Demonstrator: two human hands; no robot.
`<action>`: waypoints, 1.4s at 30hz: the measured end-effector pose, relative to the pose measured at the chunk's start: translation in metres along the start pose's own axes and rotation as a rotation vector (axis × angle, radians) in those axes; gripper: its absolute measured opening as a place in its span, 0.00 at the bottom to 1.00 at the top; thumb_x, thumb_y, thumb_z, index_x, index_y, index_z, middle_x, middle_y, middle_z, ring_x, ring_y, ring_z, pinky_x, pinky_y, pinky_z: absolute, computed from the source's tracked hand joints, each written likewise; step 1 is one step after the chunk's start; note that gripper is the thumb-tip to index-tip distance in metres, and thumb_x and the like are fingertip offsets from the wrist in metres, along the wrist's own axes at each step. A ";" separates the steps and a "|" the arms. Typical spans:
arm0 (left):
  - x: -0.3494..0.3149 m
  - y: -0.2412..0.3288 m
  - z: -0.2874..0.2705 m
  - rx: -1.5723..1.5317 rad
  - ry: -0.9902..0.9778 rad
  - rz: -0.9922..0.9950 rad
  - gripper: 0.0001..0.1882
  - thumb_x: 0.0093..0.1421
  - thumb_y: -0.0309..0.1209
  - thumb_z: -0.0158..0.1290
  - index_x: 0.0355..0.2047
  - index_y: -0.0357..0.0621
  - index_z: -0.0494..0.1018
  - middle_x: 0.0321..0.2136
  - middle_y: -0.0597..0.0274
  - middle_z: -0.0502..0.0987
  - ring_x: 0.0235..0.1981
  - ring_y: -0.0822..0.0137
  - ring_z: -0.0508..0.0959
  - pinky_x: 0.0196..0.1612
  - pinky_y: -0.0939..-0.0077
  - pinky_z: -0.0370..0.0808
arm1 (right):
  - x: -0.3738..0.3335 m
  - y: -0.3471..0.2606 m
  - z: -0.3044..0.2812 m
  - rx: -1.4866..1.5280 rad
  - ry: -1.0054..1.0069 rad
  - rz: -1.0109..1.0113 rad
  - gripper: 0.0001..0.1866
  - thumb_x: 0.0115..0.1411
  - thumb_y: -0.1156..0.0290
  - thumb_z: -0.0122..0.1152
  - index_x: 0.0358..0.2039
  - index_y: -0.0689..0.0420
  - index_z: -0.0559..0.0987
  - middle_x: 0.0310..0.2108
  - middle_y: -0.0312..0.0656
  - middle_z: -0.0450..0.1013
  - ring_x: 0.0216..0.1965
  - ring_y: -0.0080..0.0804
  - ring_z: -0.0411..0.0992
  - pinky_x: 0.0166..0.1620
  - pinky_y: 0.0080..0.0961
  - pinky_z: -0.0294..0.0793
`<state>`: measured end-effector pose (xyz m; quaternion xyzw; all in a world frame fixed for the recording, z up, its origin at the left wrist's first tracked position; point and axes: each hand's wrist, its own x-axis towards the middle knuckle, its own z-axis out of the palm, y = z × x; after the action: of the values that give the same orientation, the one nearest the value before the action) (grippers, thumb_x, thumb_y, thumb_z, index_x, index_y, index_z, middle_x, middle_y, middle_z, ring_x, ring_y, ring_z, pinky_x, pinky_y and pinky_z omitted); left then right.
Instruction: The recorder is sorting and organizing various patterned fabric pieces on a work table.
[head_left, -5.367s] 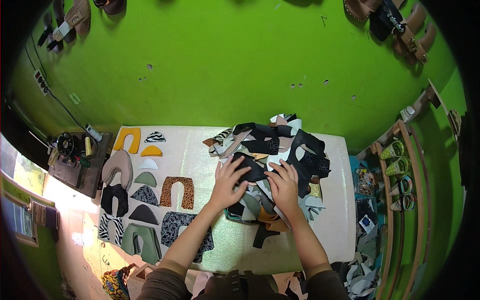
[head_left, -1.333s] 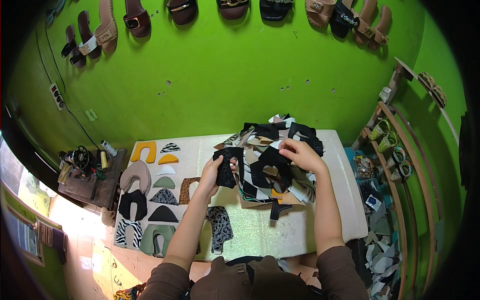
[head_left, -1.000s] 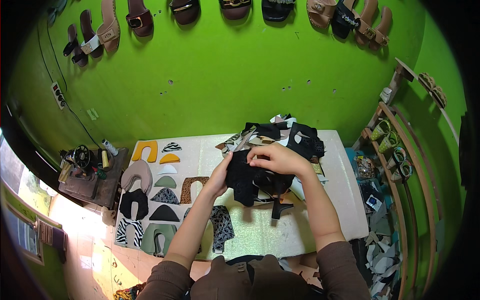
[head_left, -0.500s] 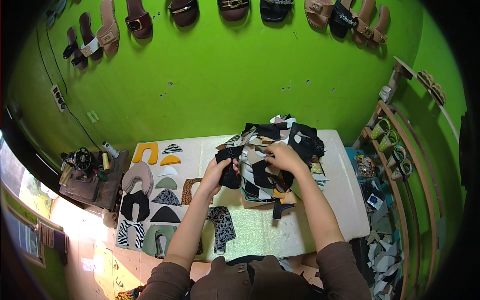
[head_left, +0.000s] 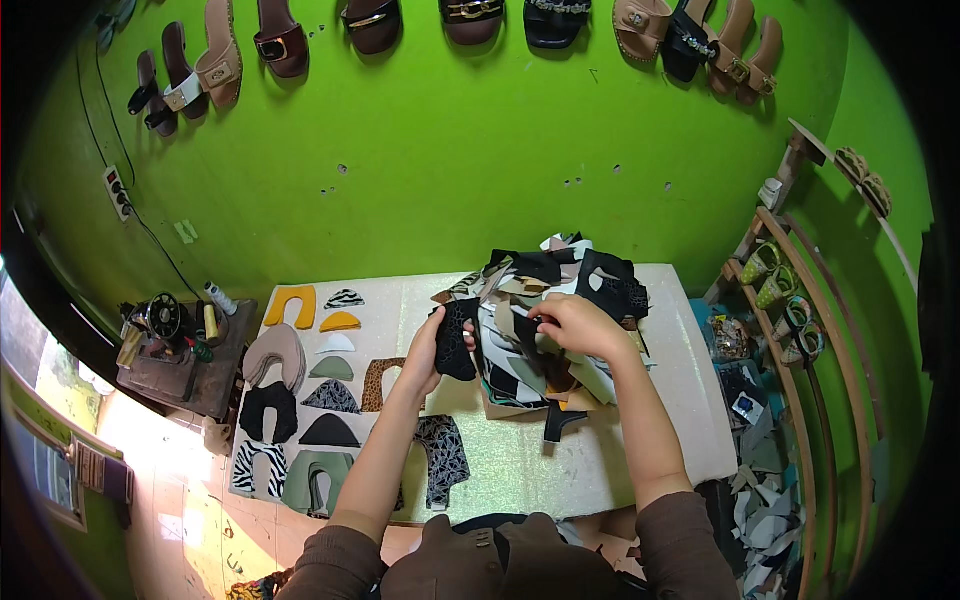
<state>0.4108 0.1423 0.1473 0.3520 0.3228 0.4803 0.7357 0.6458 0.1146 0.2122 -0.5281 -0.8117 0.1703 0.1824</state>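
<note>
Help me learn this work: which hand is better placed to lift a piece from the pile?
Probably the right hand: it's at the pile, while the left hand holds black material.

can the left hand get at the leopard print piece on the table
Probably not freely: the left hand is close to the leopard-print piece, and nothing seems to lie on the part that shows, but the hand holds a black patterned piece, which is likely in the way.

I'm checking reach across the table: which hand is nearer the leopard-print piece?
Left. The left hand is just to the right of the leopard-print piece, holding a black patterned piece; the right hand is farther right, at the scrap pile.
</note>
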 end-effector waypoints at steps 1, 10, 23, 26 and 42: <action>0.005 -0.004 -0.004 -0.011 -0.017 -0.005 0.20 0.65 0.42 0.34 0.41 0.37 0.66 0.28 0.61 0.74 0.26 0.71 0.74 0.33 0.77 0.75 | -0.004 -0.009 -0.003 -0.023 0.035 -0.083 0.11 0.52 0.73 0.56 0.37 0.60 0.75 0.28 0.45 0.70 0.31 0.40 0.70 0.36 0.30 0.69; -0.003 -0.005 0.013 -0.007 -0.090 -0.155 0.25 0.65 0.47 0.32 0.43 0.38 0.67 0.32 0.59 0.75 0.32 0.70 0.76 0.38 0.76 0.75 | 0.005 -0.042 -0.001 0.208 0.016 -0.333 0.09 0.56 0.68 0.55 0.32 0.59 0.77 0.29 0.42 0.73 0.32 0.36 0.72 0.35 0.27 0.70; -0.022 0.005 0.004 0.305 -0.359 -0.139 0.20 0.63 0.43 0.41 0.43 0.38 0.67 0.32 0.58 0.75 0.30 0.70 0.76 0.37 0.76 0.75 | 0.015 -0.025 0.031 0.299 0.227 -0.225 0.16 0.52 0.63 0.61 0.39 0.57 0.76 0.28 0.39 0.73 0.34 0.31 0.71 0.41 0.25 0.69; -0.030 0.012 0.009 0.373 -0.402 -0.123 0.13 0.61 0.35 0.46 0.38 0.37 0.68 0.29 0.61 0.75 0.28 0.72 0.75 0.34 0.79 0.74 | 0.012 -0.018 0.038 0.272 0.316 -0.412 0.23 0.48 0.57 0.65 0.41 0.58 0.74 0.31 0.41 0.72 0.35 0.31 0.70 0.45 0.23 0.66; -0.040 -0.027 -0.019 -0.136 -0.010 -0.204 0.11 0.60 0.33 0.47 0.36 0.36 0.66 0.26 0.62 0.72 0.24 0.72 0.74 0.31 0.74 0.77 | -0.029 -0.021 0.122 1.878 0.085 0.221 0.19 0.55 0.73 0.59 0.47 0.62 0.67 0.43 0.44 0.71 0.42 0.33 0.73 0.46 0.30 0.74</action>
<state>0.3952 0.1005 0.1198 0.2688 0.3199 0.4219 0.8046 0.5820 0.0696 0.1120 -0.2451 -0.2807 0.7509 0.5452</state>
